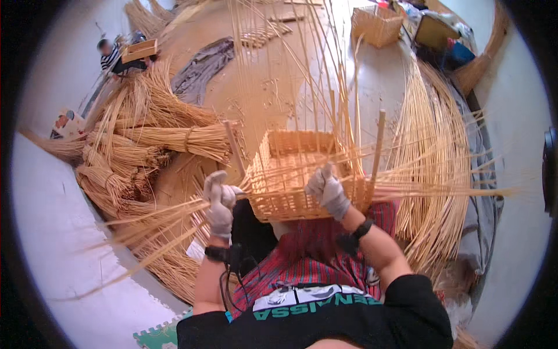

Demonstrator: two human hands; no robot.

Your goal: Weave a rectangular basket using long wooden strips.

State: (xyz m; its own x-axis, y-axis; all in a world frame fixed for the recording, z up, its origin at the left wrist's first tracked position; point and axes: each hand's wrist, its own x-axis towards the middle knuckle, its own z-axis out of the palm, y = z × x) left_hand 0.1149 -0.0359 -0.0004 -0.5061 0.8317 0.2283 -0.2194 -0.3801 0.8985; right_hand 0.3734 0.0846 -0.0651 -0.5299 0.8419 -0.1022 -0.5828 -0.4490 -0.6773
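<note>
Near the middle of the floor, we have a rectangular, golden-tan woven wicker basket [290, 205], opening upward, its long axis seemingly left to right. Our right hand [327, 192], in a pale fabric glove, is the nearer one, at the near wall right of centre, fingers curled narrow; what they grip we cannot tell. Our left hand [219, 205], gloved alike, is just left of the basket, holding thin straw-coloured strands [157, 218] that fan leftward. Green printed lettering [317, 312] crosses our black shirt [412, 311].
</note>
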